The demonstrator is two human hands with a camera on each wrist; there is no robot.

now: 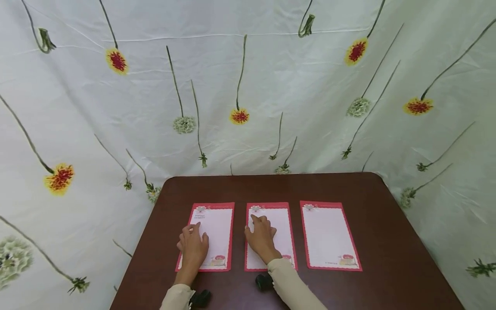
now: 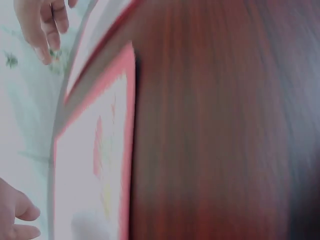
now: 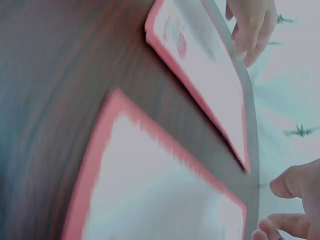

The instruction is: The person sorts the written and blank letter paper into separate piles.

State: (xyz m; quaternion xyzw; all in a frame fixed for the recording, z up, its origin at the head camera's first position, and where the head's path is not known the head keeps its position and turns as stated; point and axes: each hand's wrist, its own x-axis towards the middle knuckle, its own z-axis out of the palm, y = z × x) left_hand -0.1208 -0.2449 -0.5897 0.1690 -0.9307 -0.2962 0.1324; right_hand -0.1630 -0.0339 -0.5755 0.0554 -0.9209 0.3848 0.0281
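Observation:
Three red-bordered sheets of notepaper lie in a row on the table. The left sheet (image 1: 218, 237) bears two short lines of dark writing near its top left corner. Over its left part is my left hand (image 1: 193, 247), fingers loosely bent and pointing to the far side. My right hand (image 1: 261, 237) is over the middle sheet (image 1: 283, 224), fingers relaxed, covering part of it. In the right wrist view, the thumb and fingers of the right hand (image 3: 295, 202) are apart with nothing between them. The left hand (image 2: 15, 215) likewise shows a gap between thumb and finger.
To the right lies the third sheet (image 1: 325, 237), with no hand on it and a small printed picture at its lower right. The dark brown table (image 1: 387, 258) has rounded far corners. Behind it hangs a white flowered cloth (image 1: 217, 86).

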